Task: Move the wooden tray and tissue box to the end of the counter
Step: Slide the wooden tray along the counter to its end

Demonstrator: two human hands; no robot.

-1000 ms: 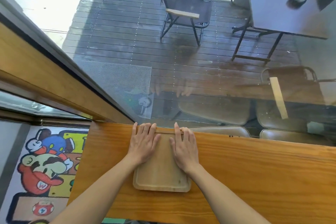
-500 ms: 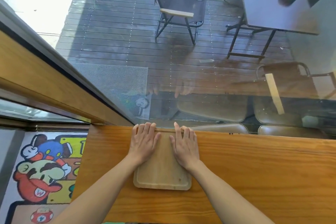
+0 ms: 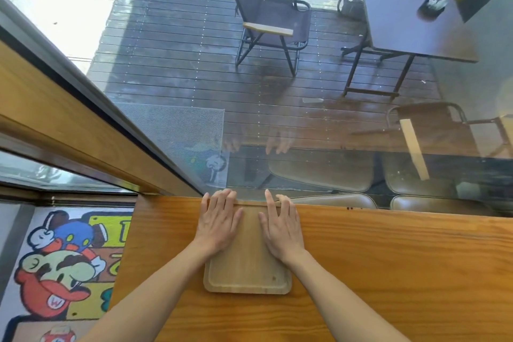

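Both hands' fingers (image 3: 222,203) lie flat on wooden tray (image 3: 247,272).

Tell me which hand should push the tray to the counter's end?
Probably the right hand: it lies flat on the wooden tray, opposite the counter end near the left hand.

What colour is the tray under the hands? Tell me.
Pale, light natural wood, lighter than the orange-brown counter; the wooden tray shows in the head view.
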